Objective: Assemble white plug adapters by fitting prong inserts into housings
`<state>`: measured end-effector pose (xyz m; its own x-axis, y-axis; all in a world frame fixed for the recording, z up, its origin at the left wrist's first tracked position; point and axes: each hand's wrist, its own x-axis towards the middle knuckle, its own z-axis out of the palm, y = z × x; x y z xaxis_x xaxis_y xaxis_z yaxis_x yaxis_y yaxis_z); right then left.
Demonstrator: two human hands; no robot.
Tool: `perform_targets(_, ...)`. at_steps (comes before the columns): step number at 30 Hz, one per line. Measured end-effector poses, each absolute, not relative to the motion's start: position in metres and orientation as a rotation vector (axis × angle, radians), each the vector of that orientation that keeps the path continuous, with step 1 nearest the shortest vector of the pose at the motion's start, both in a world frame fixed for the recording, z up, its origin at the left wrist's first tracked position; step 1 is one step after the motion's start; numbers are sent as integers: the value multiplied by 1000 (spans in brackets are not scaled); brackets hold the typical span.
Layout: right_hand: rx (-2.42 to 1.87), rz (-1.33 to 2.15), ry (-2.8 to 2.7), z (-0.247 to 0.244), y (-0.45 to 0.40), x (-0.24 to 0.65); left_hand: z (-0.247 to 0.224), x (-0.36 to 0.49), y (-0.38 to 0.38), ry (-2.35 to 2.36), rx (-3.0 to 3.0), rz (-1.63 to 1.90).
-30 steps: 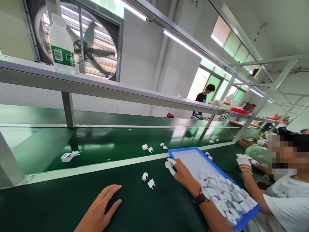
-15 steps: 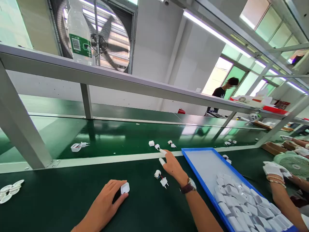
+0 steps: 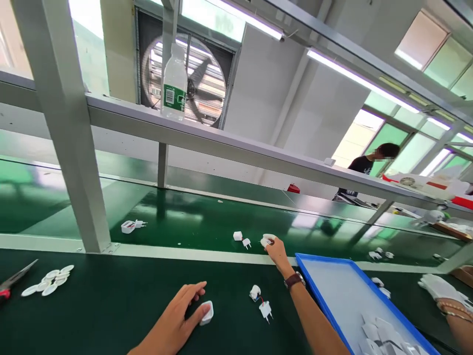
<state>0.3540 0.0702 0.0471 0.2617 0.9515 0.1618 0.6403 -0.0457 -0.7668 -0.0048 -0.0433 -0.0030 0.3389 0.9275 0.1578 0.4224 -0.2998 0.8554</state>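
Observation:
My left hand rests low over the dark green bench with its fingers apart. Its thumb touches a small white plastic charger housing, which stands on the bench. Out over the green belt, my right hand, white covers on its fingertips, pinches a small charger plug assembly mostly hidden by the fingers. To the left of it on the belt lies a white cap with a two-pin plug. Between my hands on the bench sits another plug with a wired circuit part.
A blue-rimmed tray with white housings stands at right. Scissors and flat white oval pieces lie at left. Another plug assembly is on the belt. A post rises at left. A co-worker's gloved hand is at far right.
My right hand has reached farther onto the belt and closed over a plug assembly. My left fingers have loosened from the housing. The view has turned left; scissors now show.

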Motion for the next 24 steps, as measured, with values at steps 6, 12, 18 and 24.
perform_targets(6, -1216, 963, -1617, 51, -6, 254, 15, 12, -52, 984, 1597, 1266)
perform_targets(12, -926, 1184, -1692, 67, -72, 197, 28, 14, -57, 750, 1127, 1147)
perform_targets(18, -952, 1241, -1576, 59, -80, 203, 39, 7, -59, 635, 1018, 1000)
perform_targets(24, -987, 1280, -1468, 47, -74, 205, 31, 20, -68, 676, 1156, 1062)
